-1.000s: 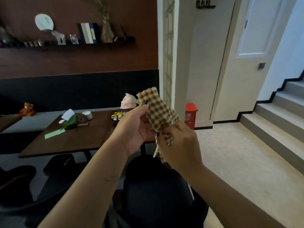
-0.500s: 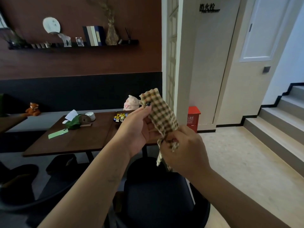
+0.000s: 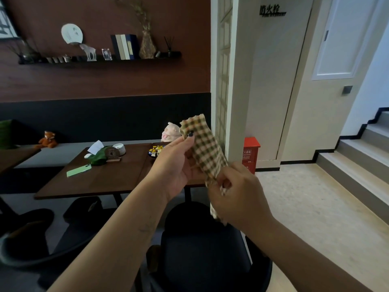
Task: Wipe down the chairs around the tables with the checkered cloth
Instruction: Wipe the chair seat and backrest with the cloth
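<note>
The black chair (image 3: 202,249) just below is not yet wiped. Above it, the checkered cloth (image 3: 205,150) is held up, pinched on top by the left hand (image 3: 179,165) and now gripped lower by the right hand (image 3: 237,199). The desk (image 3: 109,178) is seen behind.

The right hand (image 3: 237,194) covers the lower part of the cloth (image 3: 205,150), so its full length cannot be told. Both forearms run out at the bottom edge, which also cuts the near chair (image 3: 202,256). The tabletop (image 3: 109,178) partly disappears behind the left hand (image 3: 174,167); the small shelf (image 3: 101,60) items are indistinct.
</note>
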`<state>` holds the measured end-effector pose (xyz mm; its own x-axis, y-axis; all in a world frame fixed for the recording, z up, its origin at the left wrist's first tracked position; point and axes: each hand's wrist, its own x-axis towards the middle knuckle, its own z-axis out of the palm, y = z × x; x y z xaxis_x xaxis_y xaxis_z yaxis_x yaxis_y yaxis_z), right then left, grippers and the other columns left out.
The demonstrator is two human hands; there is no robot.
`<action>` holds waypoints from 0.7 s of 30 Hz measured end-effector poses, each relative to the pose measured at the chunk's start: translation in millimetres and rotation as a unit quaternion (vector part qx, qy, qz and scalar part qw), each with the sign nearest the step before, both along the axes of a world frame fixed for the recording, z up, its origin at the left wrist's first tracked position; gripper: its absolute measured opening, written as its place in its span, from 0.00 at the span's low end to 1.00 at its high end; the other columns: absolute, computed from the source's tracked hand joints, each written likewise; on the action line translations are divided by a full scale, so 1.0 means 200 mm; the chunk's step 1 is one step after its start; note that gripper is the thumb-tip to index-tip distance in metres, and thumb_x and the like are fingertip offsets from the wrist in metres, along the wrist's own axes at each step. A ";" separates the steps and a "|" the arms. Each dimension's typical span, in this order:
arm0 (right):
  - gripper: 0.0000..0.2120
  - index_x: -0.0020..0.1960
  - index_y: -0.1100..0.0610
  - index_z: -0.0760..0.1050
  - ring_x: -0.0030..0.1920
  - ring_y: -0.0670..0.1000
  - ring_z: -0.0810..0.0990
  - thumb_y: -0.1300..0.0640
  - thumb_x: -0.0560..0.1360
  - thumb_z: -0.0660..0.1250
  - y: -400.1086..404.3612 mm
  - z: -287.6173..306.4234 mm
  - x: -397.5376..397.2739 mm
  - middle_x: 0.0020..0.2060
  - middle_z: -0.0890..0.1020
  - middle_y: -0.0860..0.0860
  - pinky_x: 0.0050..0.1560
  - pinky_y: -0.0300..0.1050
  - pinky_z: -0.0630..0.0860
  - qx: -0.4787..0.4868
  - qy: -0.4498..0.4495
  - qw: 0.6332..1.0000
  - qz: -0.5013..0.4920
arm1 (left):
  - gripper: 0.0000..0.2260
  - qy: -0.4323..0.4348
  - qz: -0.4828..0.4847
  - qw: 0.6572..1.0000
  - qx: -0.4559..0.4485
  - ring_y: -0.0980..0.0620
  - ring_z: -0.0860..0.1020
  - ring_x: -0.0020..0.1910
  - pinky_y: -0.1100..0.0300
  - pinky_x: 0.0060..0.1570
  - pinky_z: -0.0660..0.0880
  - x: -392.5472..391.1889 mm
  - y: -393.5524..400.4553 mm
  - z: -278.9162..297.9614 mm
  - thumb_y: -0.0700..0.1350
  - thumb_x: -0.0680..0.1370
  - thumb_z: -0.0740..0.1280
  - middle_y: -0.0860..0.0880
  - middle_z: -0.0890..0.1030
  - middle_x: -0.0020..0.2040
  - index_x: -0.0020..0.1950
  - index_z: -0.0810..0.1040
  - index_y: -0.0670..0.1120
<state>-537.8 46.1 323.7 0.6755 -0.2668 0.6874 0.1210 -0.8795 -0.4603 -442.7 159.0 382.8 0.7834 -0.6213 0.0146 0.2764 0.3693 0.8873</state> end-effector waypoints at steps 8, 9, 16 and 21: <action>0.15 0.53 0.53 0.72 0.47 0.46 0.76 0.52 0.70 0.72 -0.12 0.06 -0.03 0.46 0.76 0.46 0.47 0.40 0.75 0.175 -0.045 0.983 0.011 | 0.11 0.001 -0.010 1.000 0.028 0.48 0.84 0.50 0.52 0.41 0.82 0.01 0.03 -0.02 0.45 0.83 0.58 0.45 0.85 0.53 0.57 0.79 0.46; 0.22 0.60 0.54 0.70 0.52 0.47 0.76 0.51 0.70 0.74 -0.15 0.08 -0.01 0.52 0.76 0.46 0.52 0.41 0.74 0.249 0.015 0.968 0.025 | 0.11 0.000 -0.007 0.999 0.033 0.48 0.84 0.50 0.53 0.41 0.82 0.02 0.03 -0.02 0.45 0.83 0.58 0.46 0.85 0.53 0.57 0.80 0.46; 0.16 0.54 0.57 0.82 0.52 0.51 0.83 0.52 0.68 0.71 -0.24 -0.10 0.01 0.52 0.84 0.52 0.54 0.48 0.76 0.579 0.198 0.761 0.216 | 0.18 0.098 -0.018 0.992 0.082 0.47 0.84 0.47 0.54 0.43 0.79 0.05 0.05 -0.27 0.56 0.80 0.61 0.45 0.85 0.50 0.57 0.82 0.45; 0.22 0.67 0.50 0.70 0.54 0.50 0.79 0.50 0.75 0.68 -0.21 -0.29 0.03 0.56 0.79 0.48 0.59 0.52 0.75 0.489 0.237 0.839 0.004 | 0.38 0.081 -0.049 0.973 0.209 0.49 0.83 0.43 0.55 0.41 0.80 -0.04 0.07 -0.64 0.45 0.72 0.74 0.45 0.84 0.51 0.77 0.59 0.44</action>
<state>-531.8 4.4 265.4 0.8152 -0.5416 -0.2051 -0.2765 -0.0528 -0.9596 -450.0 172.6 253.8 0.6905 -0.6191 -0.3741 0.4410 -0.0497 0.8961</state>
